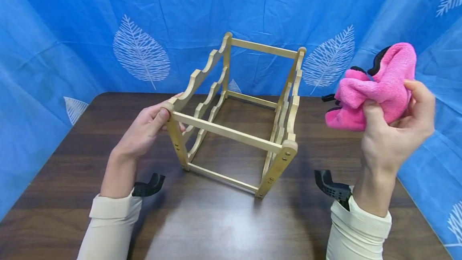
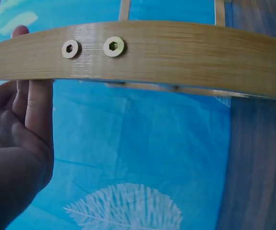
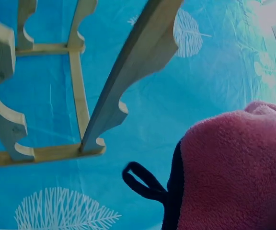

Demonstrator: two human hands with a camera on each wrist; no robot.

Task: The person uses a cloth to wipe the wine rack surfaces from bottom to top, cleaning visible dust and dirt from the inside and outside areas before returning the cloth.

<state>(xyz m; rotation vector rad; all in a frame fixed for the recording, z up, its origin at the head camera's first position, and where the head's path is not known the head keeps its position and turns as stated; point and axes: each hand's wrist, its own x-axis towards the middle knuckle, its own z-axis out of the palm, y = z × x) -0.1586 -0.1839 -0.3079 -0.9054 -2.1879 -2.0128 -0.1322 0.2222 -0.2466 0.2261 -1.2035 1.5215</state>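
Note:
A light wooden rack [image 1: 227,131] with scalloped side rails stands on the table, its near left post in the grip of my left hand [image 1: 146,125]. The thumb lies at the top of that post, the other fingers go behind the rail. In the left wrist view, a post of the rack [image 2: 176,52] with two bolts crosses in front of the fingers. To the right of the rack, raised in the air, my right hand [image 1: 393,131] holds a bunched pink cloth [image 1: 382,87] with black edging. The right wrist view shows the cloth [image 3: 234,167] with a black hanging loop [image 3: 143,182].
The dark wood-grain table [image 1: 223,228] carries the rack near its middle. Behind and at both sides hangs a blue curtain [image 1: 274,7] with white leaf prints. A black wrist mount [image 1: 149,185] sits at the left cuff, another mount [image 1: 332,187] at the right.

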